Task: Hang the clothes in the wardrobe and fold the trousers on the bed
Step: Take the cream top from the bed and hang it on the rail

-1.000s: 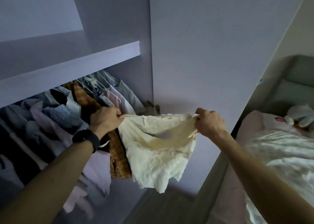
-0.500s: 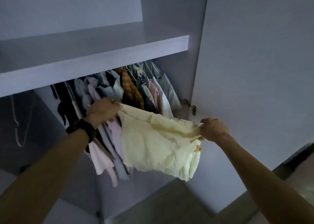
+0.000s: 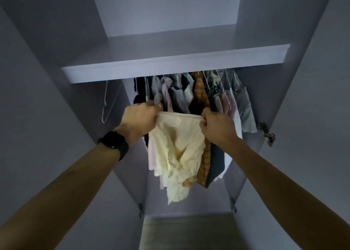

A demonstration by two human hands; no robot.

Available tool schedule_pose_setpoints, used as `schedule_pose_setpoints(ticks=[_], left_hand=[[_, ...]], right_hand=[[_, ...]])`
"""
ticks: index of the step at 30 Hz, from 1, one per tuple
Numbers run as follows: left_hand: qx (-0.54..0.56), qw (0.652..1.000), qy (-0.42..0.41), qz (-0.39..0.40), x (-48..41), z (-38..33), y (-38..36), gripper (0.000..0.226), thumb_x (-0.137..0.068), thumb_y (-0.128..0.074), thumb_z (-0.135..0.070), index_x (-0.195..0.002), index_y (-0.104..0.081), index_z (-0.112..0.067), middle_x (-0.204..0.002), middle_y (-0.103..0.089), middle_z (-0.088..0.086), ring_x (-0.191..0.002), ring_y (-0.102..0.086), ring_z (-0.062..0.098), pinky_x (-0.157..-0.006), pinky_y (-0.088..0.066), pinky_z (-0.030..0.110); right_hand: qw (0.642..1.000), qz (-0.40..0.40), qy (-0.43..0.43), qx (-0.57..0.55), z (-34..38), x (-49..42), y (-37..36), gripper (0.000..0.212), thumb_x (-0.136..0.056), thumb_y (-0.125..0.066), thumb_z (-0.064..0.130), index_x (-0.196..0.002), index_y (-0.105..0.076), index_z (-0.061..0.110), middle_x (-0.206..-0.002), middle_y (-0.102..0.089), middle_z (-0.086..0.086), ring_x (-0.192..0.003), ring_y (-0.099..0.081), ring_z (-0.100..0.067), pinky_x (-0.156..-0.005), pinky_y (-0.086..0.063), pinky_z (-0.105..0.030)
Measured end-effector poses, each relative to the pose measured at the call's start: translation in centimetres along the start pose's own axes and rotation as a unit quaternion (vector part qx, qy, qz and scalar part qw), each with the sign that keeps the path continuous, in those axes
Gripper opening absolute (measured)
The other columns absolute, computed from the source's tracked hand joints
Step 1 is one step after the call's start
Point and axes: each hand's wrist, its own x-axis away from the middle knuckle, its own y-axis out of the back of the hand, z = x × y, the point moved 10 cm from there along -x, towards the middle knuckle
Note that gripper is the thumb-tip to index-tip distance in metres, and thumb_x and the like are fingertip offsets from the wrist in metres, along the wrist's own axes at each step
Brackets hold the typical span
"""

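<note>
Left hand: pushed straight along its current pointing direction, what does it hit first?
Likely the hung clothes. The left hand, gripping the cream garment, points into the wardrobe at the grey garment just beyond its fingers. The gap looks small, but depth is unclear in this view.

Head camera, close, facing wardrobe (image 3: 170,67)

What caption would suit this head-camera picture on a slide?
A person's left hand and right hand grip a cream garment by its top edge before the hanging clothes in the open wardrobe.
</note>
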Motion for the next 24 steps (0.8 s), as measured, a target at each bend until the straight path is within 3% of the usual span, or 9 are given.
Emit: schedule_pose_setpoints(ticks=[3,6,8,11,14,17,20,22,24], left_hand=[[-0.014,0.993,0.104,0.055,4.8,7.3,-2.4,0.027,-0.094,-0.045,-0.035,-0.116,-0.061,-0.031,-0.109,-0.067,0.005,-0.095,-0.066,0.037,-0.073,-0.048,0.040],[0.091,0.968,0.203,0.113,7.6,13.4,-3.9,0.035,-0.086,-0.042,-0.046,-0.112,-0.065,-0.045,-0.107,-0.067,-0.005,-0.096,-0.064,0.028,-0.080,-0.050,0.038],[0.177,0.943,0.246,0.141,9.0,16.4,-4.6,0.041,-0.078,-0.043,-0.053,-0.106,-0.071,-0.042,-0.097,-0.065,-0.008,-0.092,-0.060,0.021,-0.079,-0.046,0.032],[0.256,0.914,0.277,0.150,10.0,19.2,-5.2,0.028,-0.081,-0.057,-0.044,-0.093,-0.076,-0.027,-0.087,-0.067,-0.005,-0.091,-0.063,0.021,-0.080,-0.046,0.031],[0.353,0.873,0.294,0.161,10.7,19.6,-5.5,0.027,-0.064,-0.065,-0.042,-0.077,-0.076,-0.021,-0.083,-0.074,0.001,-0.084,-0.069,0.022,-0.083,-0.054,0.036],[0.471,0.811,0.283,0.200,11.4,17.4,-6.3,0.023,-0.055,-0.065,-0.037,-0.064,-0.075,-0.018,-0.070,-0.072,0.000,-0.066,-0.067,0.018,-0.067,-0.054,0.027],[0.545,0.762,0.256,0.237,11.6,15.8,-7.3,0.042,-0.062,-0.067,-0.034,-0.098,-0.078,-0.013,-0.099,-0.078,0.007,-0.095,-0.073,0.024,-0.084,-0.053,0.030],[0.545,0.765,0.222,0.263,11.8,15.7,-7.5,0.054,-0.069,-0.074,-0.042,-0.114,-0.073,-0.014,-0.107,-0.076,0.007,-0.103,-0.072,0.025,-0.093,-0.052,0.035],[0.541,0.768,0.185,0.290,12.0,15.8,-7.6,0.052,-0.076,-0.080,-0.048,-0.117,-0.071,-0.017,-0.110,-0.076,0.005,-0.105,-0.072,0.023,-0.095,-0.052,0.036]], right_hand=[[0.999,0.031,0.011,0.027,-0.1,-2.0,0.2,0.016,-0.087,-0.064,0.024,-0.099,-0.058,0.016,-0.093,-0.068,-0.009,-0.086,-0.065,-0.034,-0.061,-0.044,-0.034],[0.987,0.151,-0.030,0.036,-1.0,-3.3,-1.4,0.021,-0.085,-0.065,0.028,-0.105,-0.066,0.024,-0.099,-0.069,-0.004,-0.088,-0.066,-0.026,-0.071,-0.054,-0.033],[0.968,0.232,-0.080,-0.049,-1.4,-3.2,-3.0,0.016,-0.085,-0.065,0.027,-0.101,-0.067,0.029,-0.091,-0.069,0.002,-0.076,-0.068,-0.018,-0.062,-0.060,-0.031],[0.924,0.273,-0.159,-0.213,-1.8,-3.0,-4.3,0.014,-0.089,-0.063,0.019,-0.099,-0.070,0.026,-0.077,-0.072,0.002,-0.067,-0.071,-0.012,-0.049,-0.053,-0.022],[0.879,0.262,-0.212,-0.336,-2.0,-2.7,-4.9,0.024,-0.089,-0.066,0.015,-0.111,-0.070,0.021,-0.090,-0.072,-0.003,-0.080,-0.068,-0.015,-0.062,-0.052,-0.027],[0.854,0.275,-0.205,-0.391,-0.8,-2.2,-5.4,0.023,-0.084,-0.071,0.011,-0.106,-0.073,0.007,-0.095,-0.071,-0.014,-0.090,-0.066,-0.026,-0.079,-0.054,-0.039],[0.849,0.291,-0.184,-0.400,0.1,-1.5,-5.5,0.014,-0.083,-0.073,0.010,-0.096,-0.074,0.004,-0.102,-0.071,-0.023,-0.096,-0.069,-0.032,-0.091,-0.056,-0.044],[0.849,0.293,-0.182,-0.401,-0.4,-1.0,-5.4,0.017,-0.082,-0.078,0.014,-0.097,-0.076,0.006,-0.105,-0.074,-0.017,-0.098,-0.070,-0.028,-0.086,-0.060,-0.037],[0.859,0.288,-0.179,-0.383,-1.5,-0.4,-4.9,0.022,-0.081,-0.081,0.018,-0.097,-0.077,0.004,-0.097,-0.076,-0.012,-0.092,-0.070,-0.023,-0.079,-0.056,-0.029]])
